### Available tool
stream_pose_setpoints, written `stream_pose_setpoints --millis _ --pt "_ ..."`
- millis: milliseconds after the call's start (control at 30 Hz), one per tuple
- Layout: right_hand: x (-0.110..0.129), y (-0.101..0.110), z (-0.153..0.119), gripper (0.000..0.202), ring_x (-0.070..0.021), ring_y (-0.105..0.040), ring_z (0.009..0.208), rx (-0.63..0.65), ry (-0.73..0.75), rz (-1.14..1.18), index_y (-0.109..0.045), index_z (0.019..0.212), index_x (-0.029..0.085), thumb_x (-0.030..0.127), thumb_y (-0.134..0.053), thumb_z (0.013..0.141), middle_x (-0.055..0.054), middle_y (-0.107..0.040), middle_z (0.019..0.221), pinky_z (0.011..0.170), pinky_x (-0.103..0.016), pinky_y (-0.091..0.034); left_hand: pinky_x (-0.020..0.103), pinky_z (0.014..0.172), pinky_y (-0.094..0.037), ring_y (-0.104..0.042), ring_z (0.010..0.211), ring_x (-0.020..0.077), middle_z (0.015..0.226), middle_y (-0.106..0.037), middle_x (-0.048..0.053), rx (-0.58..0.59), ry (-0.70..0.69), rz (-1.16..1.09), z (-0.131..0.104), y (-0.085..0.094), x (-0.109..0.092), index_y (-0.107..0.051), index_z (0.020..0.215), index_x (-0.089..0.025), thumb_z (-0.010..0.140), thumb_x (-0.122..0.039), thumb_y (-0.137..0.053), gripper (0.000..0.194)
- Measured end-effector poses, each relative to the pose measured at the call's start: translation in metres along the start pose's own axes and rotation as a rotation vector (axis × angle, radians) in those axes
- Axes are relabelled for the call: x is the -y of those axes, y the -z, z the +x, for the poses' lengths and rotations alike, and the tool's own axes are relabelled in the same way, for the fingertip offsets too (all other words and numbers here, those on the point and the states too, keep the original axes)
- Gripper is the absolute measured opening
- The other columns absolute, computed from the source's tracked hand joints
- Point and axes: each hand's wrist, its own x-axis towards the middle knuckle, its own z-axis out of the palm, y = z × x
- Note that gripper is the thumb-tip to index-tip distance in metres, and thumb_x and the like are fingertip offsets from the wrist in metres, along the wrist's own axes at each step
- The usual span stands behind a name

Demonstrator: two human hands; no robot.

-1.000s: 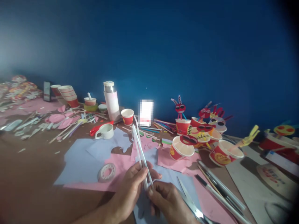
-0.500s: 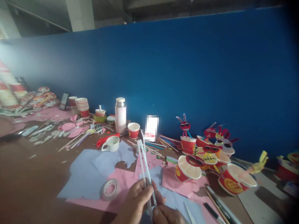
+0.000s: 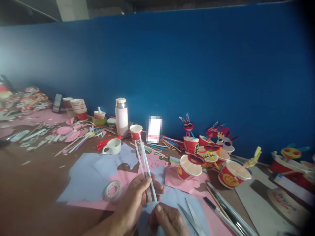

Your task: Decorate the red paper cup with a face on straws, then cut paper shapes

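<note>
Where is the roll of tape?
In the head view, the roll of tape lies flat on the pink paper, low and left of centre, just left of the left hand.

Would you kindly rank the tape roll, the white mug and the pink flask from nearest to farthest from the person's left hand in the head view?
From the left hand:
1. Tape roll, just to its left on the paper.
2. White mug, farther back and left.
3. Pink flask, upright by the blue wall.

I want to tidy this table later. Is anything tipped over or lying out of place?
Yes. Two decorated cups lie tipped on their sides, mouths facing the camera, right of the straws held by the left hand and right hand. Sticks lie scattered at the left.
</note>
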Motion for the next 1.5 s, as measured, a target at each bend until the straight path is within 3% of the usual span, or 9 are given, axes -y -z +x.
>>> stream_pose_setpoints --millis 267,467,600,767,900,1000,1200,1400,1500 --pt "0.005 0.006 -0.001 0.046 -0.0135 -0.052 0.053 -0.037 0.012 0.014 -0.053 0.063 0.018 0.056 -0.04 0.085 -0.003 -0.056 0.057 0.052 -0.022 -0.039 0.031 0.074 -0.048 -0.066 0.075 0.0189 0.08 -0.071 0.01 -0.07 -0.037 0.054 0.0 0.0 0.002 -0.053 0.092 -0.013 0.082 -0.028 -0.058 0.018" --pt "0.002 0.007 0.001 0.047 -0.0116 -0.049 0.046 -0.047 -0.027 -0.039 -0.052 0.056 0.018 0.055 -0.044 0.083 -0.001 -0.056 0.051 0.047 -0.021 -0.037 0.036 0.075 -0.05 -0.067 0.083 0.024 0.089 -0.071 0.013 -0.053 -0.015 -0.125 0.003 0.003 -0.009 -0.056 0.099 -0.011 0.083 -0.024 -0.056 0.021" --pt "0.009 0.021 0.004 0.041 -0.0111 -0.049 0.046 -0.181 -0.041 0.121 -0.059 0.068 0.015 0.053 -0.051 0.081 -0.001 -0.06 0.053 0.048 -0.021 -0.038 0.034 0.075 -0.05 -0.067 0.081 0.0235 0.085 -0.071 0.01 -0.073 -0.119 -0.145 0.003 0.005 -0.014 -0.059 0.094 -0.012 0.08 -0.024 -0.061 0.019" --pt "0.023 0.035 0.006 0.036 -0.0103 -0.046 0.049 -0.41 -0.015 0.291 -0.06 0.069 0.014 0.049 -0.059 0.078 -0.001 -0.058 0.055 0.05 -0.021 -0.037 0.034 0.075 -0.048 -0.066 0.084 0.0234 0.092 -0.071 0.011 0.048 -0.185 -0.015 -0.002 0.003 -0.01 -0.062 0.095 -0.012 0.083 -0.025 -0.057 0.019" --pt "0.037 0.043 0.002 0.026 -0.0086 -0.042 0.051 -0.473 0.044 0.481 -0.058 0.071 0.017 0.041 -0.063 0.078 0.002 -0.054 0.058 0.049 -0.02 -0.035 0.033 0.07 -0.048 -0.067 0.076 0.0224 0.098 -0.068 0.013 0.081 -0.162 0.077 -0.005 0.001 -0.011 -0.059 0.099 -0.013 0.082 -0.029 -0.057 0.023" --pt "0.056 0.057 -0.006 0.019 -0.0087 -0.042 0.053 -0.477 0.148 0.552 -0.061 0.081 0.019 0.036 -0.067 0.076 0.003 -0.05 0.057 0.05 -0.019 -0.035 0.028 0.055 -0.047 -0.062 0.057 0.0158 0.084 -0.068 0.01 0.089 -0.102 0.089 -0.004 0.002 -0.014 -0.058 0.096 -0.013 0.082 -0.035 -0.056 0.026" --pt "0.085 0.085 -0.023 0.02 -0.0125 -0.044 0.057 -0.451 0.165 0.401 -0.061 0.078 0.023 0.036 -0.073 0.068 0.001 -0.051 0.062 0.054 -0.025 -0.04 0.02 0.038 -0.039 -0.044 0.04 0.0067 0.062 -0.055 -0.002 0.157 0.037 0.145 -0.001 0.008 -0.011 -0.058 0.099 -0.016 0.083 -0.036 -0.054 0.026" --pt "0.098 0.092 -0.031 0.024 -0.0134 -0.045 0.053 -0.216 0.158 -0.009 -0.056 0.071 0.021 0.042 -0.055 0.083 0.001 -0.051 0.056 0.052 -0.026 -0.038 0.017 0.038 -0.037 -0.048 0.043 0.0083 0.064 -0.06 0.003 0.309 0.25 0.237 -0.007 0.005 -0.003 -0.059 0.099 -0.014 0.081 -0.035 -0.057 0.028" --pt "0.1 0.089 -0.032 0.027 -0.0126 -0.048 0.054 -0.203 0.159 -0.264 -0.052 0.071 0.021 0.037 -0.043 0.09 0.002 -0.053 0.057 0.054 -0.025 -0.038 0.021 0.046 -0.043 -0.06 0.056 0.0146 0.071 -0.065 0.008 0.397 0.368 0.291 -0.012 0.003 -0.001 -0.06 0.098 -0.014 0.082 -0.031 -0.055 0.025"
